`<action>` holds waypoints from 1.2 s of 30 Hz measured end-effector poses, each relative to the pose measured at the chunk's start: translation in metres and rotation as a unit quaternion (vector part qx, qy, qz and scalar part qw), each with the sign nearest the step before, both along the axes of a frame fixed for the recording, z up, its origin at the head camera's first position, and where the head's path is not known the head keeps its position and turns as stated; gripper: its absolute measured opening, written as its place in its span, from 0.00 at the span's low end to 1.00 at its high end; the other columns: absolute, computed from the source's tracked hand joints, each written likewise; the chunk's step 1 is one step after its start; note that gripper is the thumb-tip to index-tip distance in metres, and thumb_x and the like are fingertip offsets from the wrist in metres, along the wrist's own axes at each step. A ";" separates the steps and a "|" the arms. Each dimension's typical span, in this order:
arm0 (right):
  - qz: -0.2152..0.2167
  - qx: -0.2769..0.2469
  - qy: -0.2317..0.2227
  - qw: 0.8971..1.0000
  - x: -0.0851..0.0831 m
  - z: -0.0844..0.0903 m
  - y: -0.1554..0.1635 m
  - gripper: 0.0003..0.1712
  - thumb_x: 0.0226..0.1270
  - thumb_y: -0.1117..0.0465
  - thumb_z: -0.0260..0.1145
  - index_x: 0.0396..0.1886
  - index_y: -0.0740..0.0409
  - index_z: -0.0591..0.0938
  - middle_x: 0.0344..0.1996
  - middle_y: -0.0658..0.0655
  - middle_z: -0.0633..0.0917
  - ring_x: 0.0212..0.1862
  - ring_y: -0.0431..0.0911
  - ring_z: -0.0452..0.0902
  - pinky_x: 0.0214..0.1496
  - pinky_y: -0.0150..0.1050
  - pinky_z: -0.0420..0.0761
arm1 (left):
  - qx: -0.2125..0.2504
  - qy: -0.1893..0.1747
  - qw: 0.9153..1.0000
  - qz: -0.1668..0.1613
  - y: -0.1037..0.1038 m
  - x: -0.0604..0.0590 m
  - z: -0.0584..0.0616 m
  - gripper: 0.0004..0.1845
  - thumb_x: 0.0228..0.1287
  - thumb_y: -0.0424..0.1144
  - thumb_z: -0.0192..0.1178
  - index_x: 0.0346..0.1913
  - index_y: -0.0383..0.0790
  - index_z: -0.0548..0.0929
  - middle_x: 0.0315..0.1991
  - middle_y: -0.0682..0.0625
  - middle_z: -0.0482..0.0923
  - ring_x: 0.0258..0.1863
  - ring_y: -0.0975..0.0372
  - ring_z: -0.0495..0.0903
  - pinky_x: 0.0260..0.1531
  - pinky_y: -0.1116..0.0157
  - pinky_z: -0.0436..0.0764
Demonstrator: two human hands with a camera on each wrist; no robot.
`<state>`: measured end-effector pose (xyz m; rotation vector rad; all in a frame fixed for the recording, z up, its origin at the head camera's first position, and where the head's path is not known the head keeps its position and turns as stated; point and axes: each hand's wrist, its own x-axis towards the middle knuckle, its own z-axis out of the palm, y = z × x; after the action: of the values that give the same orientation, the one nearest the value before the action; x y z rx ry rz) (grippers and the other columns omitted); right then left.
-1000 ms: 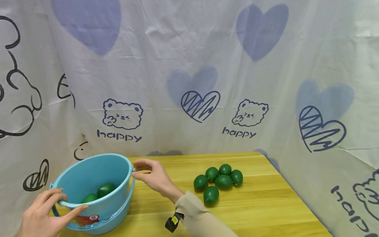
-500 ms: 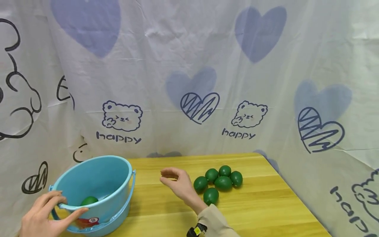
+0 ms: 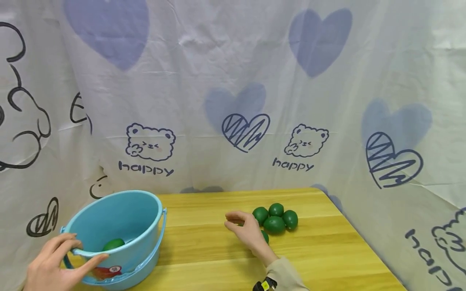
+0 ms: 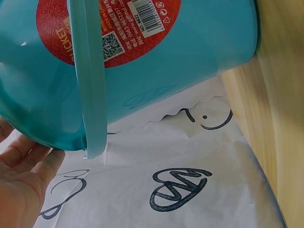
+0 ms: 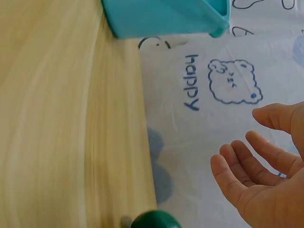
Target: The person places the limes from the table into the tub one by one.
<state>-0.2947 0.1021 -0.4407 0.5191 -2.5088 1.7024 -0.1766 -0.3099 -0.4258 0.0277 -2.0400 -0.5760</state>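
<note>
Bucket (image 3: 120, 226) with red "BUCKET" label (image 4: 107, 28), rim in left hand (image 3: 54, 262); right hand (image 3: 247, 230) relaxed.

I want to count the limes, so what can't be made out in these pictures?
- Limes, head view: the right hand covers part of the pile.
- Bucket contents, head view: its near wall hides the bottom; one lime shows.
- Left wrist view: only the bucket's outside.
- Right wrist view: one lime, cut by the bottom edge.

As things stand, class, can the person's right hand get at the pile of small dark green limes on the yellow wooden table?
Probably yes: the right hand, open and empty, hovers beside the green limes, with nothing between them on the wooden table.
</note>
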 end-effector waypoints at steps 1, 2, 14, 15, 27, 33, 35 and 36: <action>-0.004 0.003 -0.001 1.000 0.000 -0.001 0.003 0.19 0.69 0.52 0.66 0.56 0.53 0.82 0.54 0.58 0.84 0.57 0.53 0.79 0.55 0.49 0.81 | 0.001 -0.004 1.000 0.001 0.000 0.000 0.000 0.36 0.07 0.52 0.86 0.27 0.37 0.81 0.44 0.37 0.80 0.40 0.43 0.77 0.42 0.91 0.51; -0.011 0.008 0.000 1.000 0.001 -0.003 0.006 0.19 0.68 0.52 0.66 0.56 0.52 0.82 0.54 0.58 0.84 0.57 0.53 0.79 0.54 0.48 0.81 | 0.001 -0.006 1.000 0.002 0.000 0.001 0.000 0.36 0.06 0.52 0.86 0.27 0.37 0.81 0.43 0.37 0.80 0.40 0.44 0.77 0.41 0.90 0.52; -0.074 0.057 0.013 0.996 0.001 -0.015 0.037 0.20 0.67 0.56 0.68 0.56 0.55 0.82 0.54 0.59 0.84 0.57 0.55 0.80 0.56 0.47 0.81 | -0.003 -0.027 1.000 0.008 -0.001 0.003 0.001 0.35 0.08 0.53 0.85 0.26 0.38 0.81 0.43 0.38 0.80 0.39 0.45 0.77 0.34 0.79 0.61; -0.077 0.060 0.012 0.995 0.001 -0.016 0.040 0.20 0.66 0.57 0.68 0.56 0.57 0.81 0.54 0.60 0.84 0.57 0.55 0.80 0.57 0.48 0.81 | -0.003 -0.026 1.000 0.008 -0.001 0.003 0.001 0.35 0.08 0.53 0.85 0.26 0.38 0.81 0.42 0.38 0.80 0.39 0.46 0.76 0.33 0.79 0.61; -0.104 0.123 -0.027 0.987 0.000 -0.026 0.070 0.29 0.58 0.59 0.74 0.58 0.63 0.80 0.55 0.63 0.83 0.59 0.59 0.78 0.58 0.52 0.80 | -0.001 -0.028 1.000 0.010 -0.004 0.004 0.002 0.35 0.08 0.52 0.85 0.27 0.37 0.81 0.43 0.38 0.80 0.40 0.44 0.78 0.34 0.79 0.61; -0.096 0.152 -0.035 0.983 -0.001 -0.034 0.079 0.33 0.54 0.58 0.77 0.58 0.67 0.79 0.55 0.65 0.83 0.56 0.60 0.79 0.56 0.54 0.80 | -0.010 -0.042 0.999 0.006 -0.003 0.005 0.003 0.35 0.11 0.54 0.85 0.28 0.37 0.81 0.43 0.38 0.79 0.40 0.43 0.78 0.32 0.81 0.61; -0.094 0.157 -0.040 0.982 -0.002 -0.036 0.081 0.34 0.54 0.57 0.77 0.59 0.66 0.79 0.56 0.65 0.82 0.56 0.60 0.79 0.55 0.54 0.80 | -0.012 -0.045 0.999 0.004 -0.003 0.005 0.004 0.34 0.12 0.54 0.85 0.27 0.38 0.81 0.43 0.38 0.79 0.41 0.43 0.78 0.33 0.81 0.61; -0.094 0.162 -0.042 0.981 -0.003 -0.037 0.081 0.34 0.54 0.56 0.77 0.59 0.66 0.79 0.56 0.65 0.82 0.56 0.60 0.80 0.55 0.53 0.80 | -0.013 -0.049 0.999 0.003 -0.002 0.005 0.004 0.34 0.13 0.54 0.85 0.28 0.38 0.80 0.44 0.38 0.79 0.41 0.43 0.77 0.33 0.81 0.60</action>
<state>-0.2974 0.1833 -0.4777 0.2204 -2.8084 1.2862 -0.1719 -0.3123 -0.4216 0.0488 -2.1409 -0.5544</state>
